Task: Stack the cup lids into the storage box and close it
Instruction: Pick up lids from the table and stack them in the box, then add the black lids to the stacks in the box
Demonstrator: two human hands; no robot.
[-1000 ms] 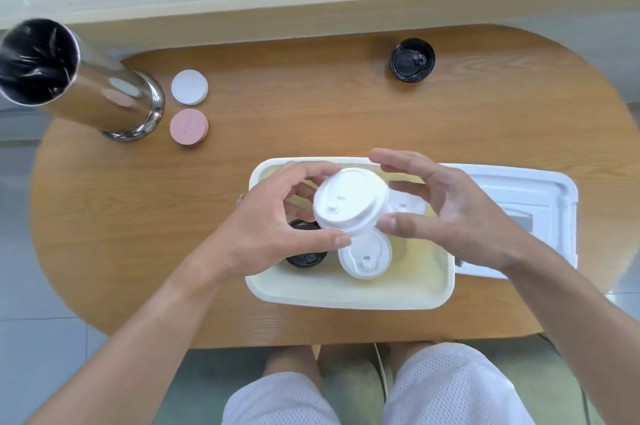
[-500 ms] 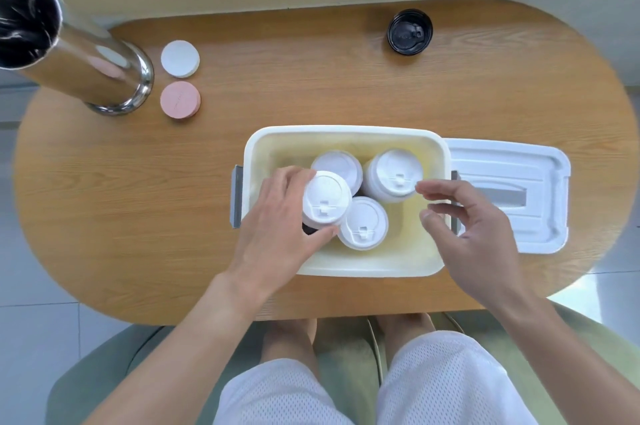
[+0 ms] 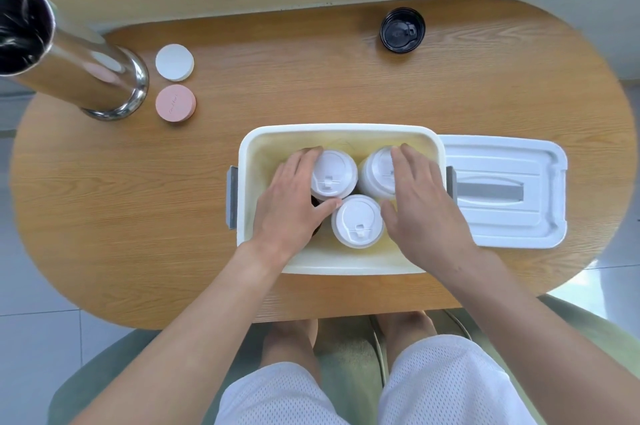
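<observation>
left hand (image 3: 294,203) has set its lid stack (image 3: 333,173) down in the box (image 3: 263,154), grip loose around it; right hand (image 3: 420,206) open on another; box lid (image 3: 509,191) goes on soon

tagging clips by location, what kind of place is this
Probably a café or drinks counter: takeaway cup lids going into a storage box, a steel canister and coasters on a wooden table.
</observation>
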